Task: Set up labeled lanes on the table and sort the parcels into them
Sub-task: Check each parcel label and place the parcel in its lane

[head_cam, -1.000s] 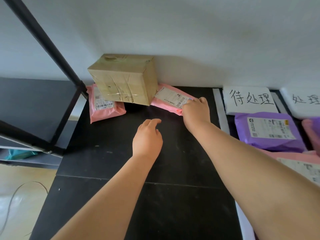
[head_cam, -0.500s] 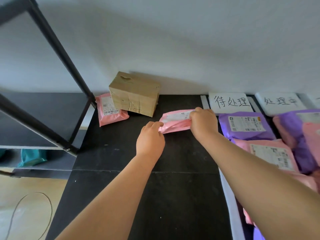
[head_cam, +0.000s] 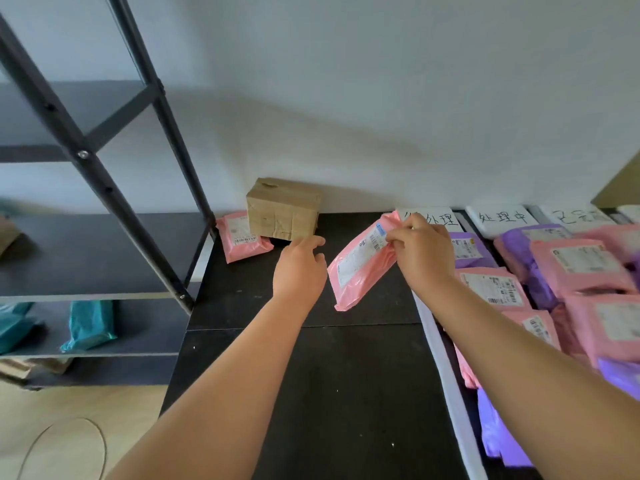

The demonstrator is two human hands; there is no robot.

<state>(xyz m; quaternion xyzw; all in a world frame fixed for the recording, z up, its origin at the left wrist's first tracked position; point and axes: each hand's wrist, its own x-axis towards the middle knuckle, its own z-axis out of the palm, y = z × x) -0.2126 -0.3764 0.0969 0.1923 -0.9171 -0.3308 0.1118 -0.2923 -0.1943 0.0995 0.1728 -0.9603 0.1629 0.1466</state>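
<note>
Three label cards (head_cam: 502, 216) are being displayed in a row against the wall at one to two o'clock, so the lane set-up is being judged as done or nearly so, with a white strip (head_cam: 446, 375) marking the left border of the first lane. The sorting is being judged as well advanced but unfinished. Two items, a cardboard box (head_cam: 284, 209) and a second pink parcel (head_cam: 242, 237) just beside it, are lying unsorted at eleven o'clock on the black table (head_cam: 311, 393). A third, the pink parcel (head_cam: 360, 268), is being held in the air at twelve o'clock, tilted, label side up, its top end near the first card. It is being pinched at its upper right edge by the curled fingers and thumb of the right hand (head_cam: 422, 254). The left hand (head_cam: 301, 268) is being held just beside its left edge, fingers loose, gripping nothing. The lanes at two to three o'clock are being filled with overlapping bags: a purple bag (head_cam: 472, 251) heads the first lane with a pink bag (head_cam: 491, 285) below it, and more pink and purple ones are heaped beyond, their count not being readable. On the metal shelf (head_cam: 104, 251) at nine o'clock, teal bags (head_cam: 90, 323) are being stored on the lower level; whether they belong to the sort cannot be told.
</note>
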